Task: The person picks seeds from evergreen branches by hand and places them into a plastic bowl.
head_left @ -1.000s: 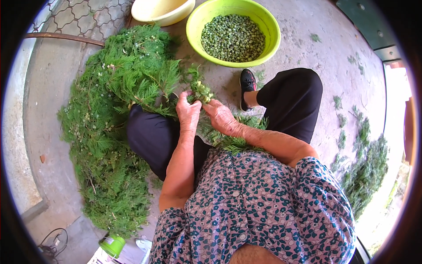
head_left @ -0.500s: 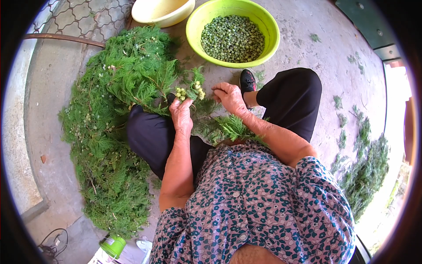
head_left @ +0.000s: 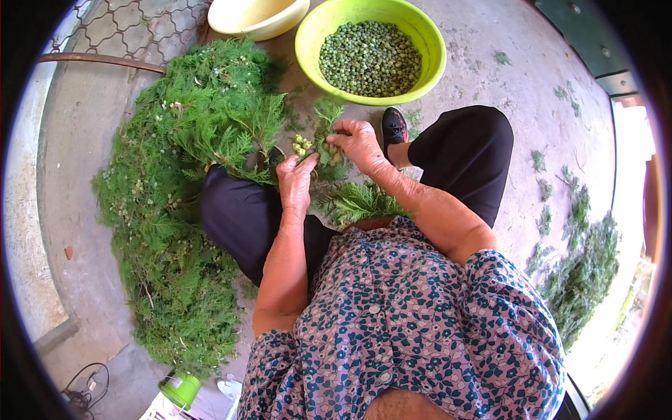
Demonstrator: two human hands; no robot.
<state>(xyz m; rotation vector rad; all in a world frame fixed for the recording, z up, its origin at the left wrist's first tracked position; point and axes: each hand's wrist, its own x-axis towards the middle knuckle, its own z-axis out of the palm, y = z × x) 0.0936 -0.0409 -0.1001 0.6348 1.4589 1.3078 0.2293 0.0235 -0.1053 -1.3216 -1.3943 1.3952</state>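
Note:
My left hand (head_left: pixel 295 183) is closed on a conifer sprig (head_left: pixel 326 133) between my knees, thumb and fingers pinching its stem. A cluster of yellowish-green cones (head_left: pixel 302 145) stands out just above those fingertips. My right hand (head_left: pixel 360 147) reaches in from the other side, its thumb and fingers bent together at the sprig's edge, beside more small cones (head_left: pixel 332 154). What sits between those right fingertips is too small to make out. Another green frond (head_left: pixel 367 201) lies across my lap.
A large heap of cut conifer branches (head_left: pixel 168 231) fills the floor on my left. Ahead stand a lime-green basin (head_left: pixel 301 52) of small round green cones (head_left: pixel 371 59) and a cream basin (head_left: pixel 262 31). More branches (head_left: pixel 584 273) lie at right; a green bucket (head_left: pixel 180 390) is at lower left.
My right hand has moved left and up to the sprig, from a spot apart from it. The sprig has turned and shifted slightly right in my left hand.

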